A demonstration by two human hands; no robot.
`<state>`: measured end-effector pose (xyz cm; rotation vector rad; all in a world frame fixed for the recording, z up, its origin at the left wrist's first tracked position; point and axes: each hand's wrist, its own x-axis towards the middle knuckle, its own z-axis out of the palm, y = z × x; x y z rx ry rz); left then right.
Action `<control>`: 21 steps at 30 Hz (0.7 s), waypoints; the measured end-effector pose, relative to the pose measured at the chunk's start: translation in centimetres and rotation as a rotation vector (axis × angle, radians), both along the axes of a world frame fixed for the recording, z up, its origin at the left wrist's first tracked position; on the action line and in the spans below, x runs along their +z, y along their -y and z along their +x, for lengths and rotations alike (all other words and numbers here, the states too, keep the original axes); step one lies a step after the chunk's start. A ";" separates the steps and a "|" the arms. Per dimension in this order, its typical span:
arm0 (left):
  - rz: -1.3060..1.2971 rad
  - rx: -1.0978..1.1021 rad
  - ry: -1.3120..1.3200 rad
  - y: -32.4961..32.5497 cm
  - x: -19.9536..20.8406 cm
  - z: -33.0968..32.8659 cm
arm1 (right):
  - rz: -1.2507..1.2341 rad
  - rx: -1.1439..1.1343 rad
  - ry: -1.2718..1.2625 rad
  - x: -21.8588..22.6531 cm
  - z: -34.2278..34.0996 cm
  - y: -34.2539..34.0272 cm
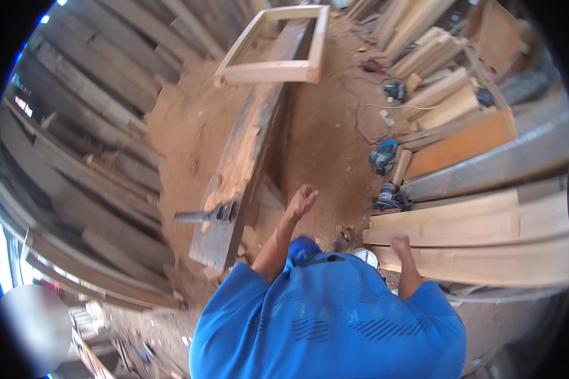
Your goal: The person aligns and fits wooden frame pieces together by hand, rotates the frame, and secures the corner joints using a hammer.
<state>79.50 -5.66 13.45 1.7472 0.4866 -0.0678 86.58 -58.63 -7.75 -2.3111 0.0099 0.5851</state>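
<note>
My left hand [303, 201] is raised in front of me, just right of the long wooden bench [216, 245]. Its fingers are curled in and nothing shows in them. Lower and farther right, my right hand [399, 245] hangs near the pale planks [461, 221]; blur hides its fingers. Across the near end of the bench lies a dark tool with a grip-like end [221, 212], apart from both hands. A rectangular wooden frame [269, 74] rests on the bench's far end, well beyond my reach.
On the right floor sit a blue power tool [384, 156], a grey power tool [391, 197] and a green power tool [395, 91], with cords trailing nearby. Boards [423, 54] are stacked behind them. Dark timbers [76, 164] line the left. Wood shavings [246, 142] cover the bench.
</note>
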 end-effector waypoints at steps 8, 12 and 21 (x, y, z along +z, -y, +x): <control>0.127 0.465 -0.016 -9.8 5.2 1.9 | 0.313 -0.171 -0.224 16.3 20.8 -20.7; 0.134 0.657 -0.086 -16.2 1.7 2.0 | 0.175 0.022 -0.258 14.4 24.2 -28.2; 0.147 0.632 -0.142 -25.5 -0.8 16.0 | 0.149 0.010 -0.472 15.0 29.3 -32.1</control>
